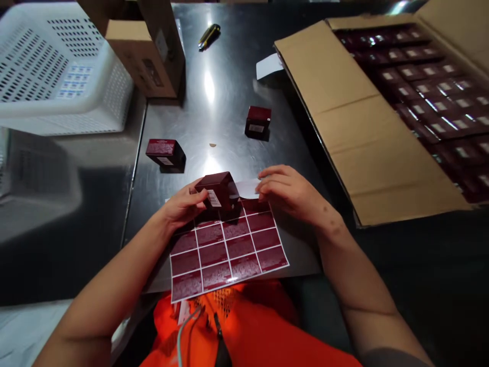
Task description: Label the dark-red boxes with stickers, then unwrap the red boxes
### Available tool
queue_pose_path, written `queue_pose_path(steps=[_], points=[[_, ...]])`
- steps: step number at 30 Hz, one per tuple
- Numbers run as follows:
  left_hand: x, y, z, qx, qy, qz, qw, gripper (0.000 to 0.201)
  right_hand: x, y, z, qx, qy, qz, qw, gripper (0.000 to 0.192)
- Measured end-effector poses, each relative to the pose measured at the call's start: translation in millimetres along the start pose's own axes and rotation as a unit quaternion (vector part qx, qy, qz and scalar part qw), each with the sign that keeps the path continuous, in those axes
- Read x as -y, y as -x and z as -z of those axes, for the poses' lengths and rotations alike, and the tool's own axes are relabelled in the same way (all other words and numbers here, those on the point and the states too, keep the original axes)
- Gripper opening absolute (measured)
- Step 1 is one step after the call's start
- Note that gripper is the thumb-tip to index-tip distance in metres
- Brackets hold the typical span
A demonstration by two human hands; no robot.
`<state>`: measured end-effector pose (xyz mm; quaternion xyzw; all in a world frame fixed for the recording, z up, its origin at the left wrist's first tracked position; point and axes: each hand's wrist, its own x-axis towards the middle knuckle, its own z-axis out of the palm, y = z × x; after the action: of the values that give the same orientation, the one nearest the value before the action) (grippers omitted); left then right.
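In the head view, my left hand (186,205) grips a small dark maroon box (214,186) with a white barcode label facing me. My right hand (287,189) pinches a whitish strip (246,189) that reaches to the box's right side; its printed face, if any, is hidden. Under both hands lies a sheet of maroon stickers (229,250), divided by white lines and overhanging the table's near edge. Two similar maroon boxes stand farther off, one on the left (165,154) and one on the right (258,122).
A large open carton (376,127) packed with maroon boxes fills the right. At the upper left are a white perforated basket (95,104) and a brown cardboard box (143,58). A yellow-black utility knife (209,36) lies at the back of the metal table (225,71).
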<state>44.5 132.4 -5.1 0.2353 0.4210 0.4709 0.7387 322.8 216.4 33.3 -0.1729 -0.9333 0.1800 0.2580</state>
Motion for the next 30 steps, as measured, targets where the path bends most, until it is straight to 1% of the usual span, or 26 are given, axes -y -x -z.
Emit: queue_pose_path(steps=[2, 3, 4, 6, 8, 9, 11, 14, 16, 17, 19, 21, 22, 23, 25, 26, 27, 28, 30], points=[[-1, 0, -0.1, -0.006, 0.018, 0.006, 1.000, 0.061, 0, 1, 4, -0.011, -0.031, -0.005, 0.999, 0.018], [-1, 1, -0.4, -0.013, 0.026, 0.005, 1.000, 0.062, 1, 2, 6, -0.028, -0.046, -0.008, 0.999, 0.016], [-2, 2, -0.8, -0.021, 0.033, -0.001, 0.999, 0.063, 2, 2, 8, -0.058, -0.056, -0.015, 0.997, 0.013], [-2, 3, -1.7, -0.033, 0.041, -0.021, 0.998, 0.066, 3, 4, 10, -0.141, -0.066, -0.033, 0.987, 0.007], [-1, 4, -2.6, -0.037, 0.037, -0.039, 0.998, 0.066, 4, 4, 12, -0.210, -0.057, -0.038, 0.975, 0.022], [0, 4, -3.2, -0.036, 0.032, -0.043, 0.998, 0.065, 5, 4, 13, -0.226, -0.045, -0.032, 0.973, 0.027], [2, 4, -5.0, -0.035, 0.031, -0.039, 0.998, 0.064, 6, 4, 13, -0.230, -0.006, -0.004, 0.973, 0.025], [4, 3, -9.6, -0.047, 0.056, -0.027, 0.997, 0.067, 5, 3, 12, -0.227, 0.052, 0.020, 0.972, 0.015], [4, 2, -12.8, -0.057, 0.066, -0.028, 0.996, 0.066, 5, 3, 11, -0.237, 0.045, 0.012, 0.970, 0.013], [4, 2, -14.2, -0.058, 0.066, -0.032, 0.996, 0.064, 4, 3, 10, -0.254, 0.027, 0.001, 0.967, 0.014], [4, 2, -16.6, -0.052, 0.056, -0.043, 0.996, 0.063, 3, 3, 9, -0.316, -0.016, -0.033, 0.948, 0.014], [5, 3, -18.5, -0.041, 0.040, -0.050, 0.997, 0.060, 2, 2, 9, -0.387, -0.048, -0.078, 0.918, 0.008], [6, 3, -19.2, -0.037, 0.033, -0.057, 0.997, 0.058, 1, 2, 8, -0.412, -0.061, -0.097, 0.904, 0.004], [7, 4, -19.8, -0.034, 0.024, -0.064, 0.997, 0.057, 1, 2, 7, -0.428, -0.076, -0.113, 0.893, 0.004], [10, 5, -20.3, -0.037, 0.000, -0.092, 0.995, 0.055, 2, 1, 3, -0.428, -0.120, -0.132, 0.886, 0.009], [12, 5, -20.1, -0.046, -0.017, -0.112, 0.992, 0.055, 3, 0, 0, -0.408, -0.151, -0.135, 0.890, 0.011], [14, 6, -19.8, -0.056, -0.036, -0.133, 0.989, 0.057, 5, 0, -5, -0.379, -0.184, -0.133, 0.897, 0.021], [17, 6, -19.5, -0.062, -0.053, -0.149, 0.985, 0.059, 7, 0, -11, -0.341, -0.214, -0.127, 0.906, 0.039], [22, 7, -19.6, -0.058, -0.082, -0.167, 0.981, 0.062, 15, 0, -24, -0.253, -0.248, -0.107, 0.929, 0.087]])
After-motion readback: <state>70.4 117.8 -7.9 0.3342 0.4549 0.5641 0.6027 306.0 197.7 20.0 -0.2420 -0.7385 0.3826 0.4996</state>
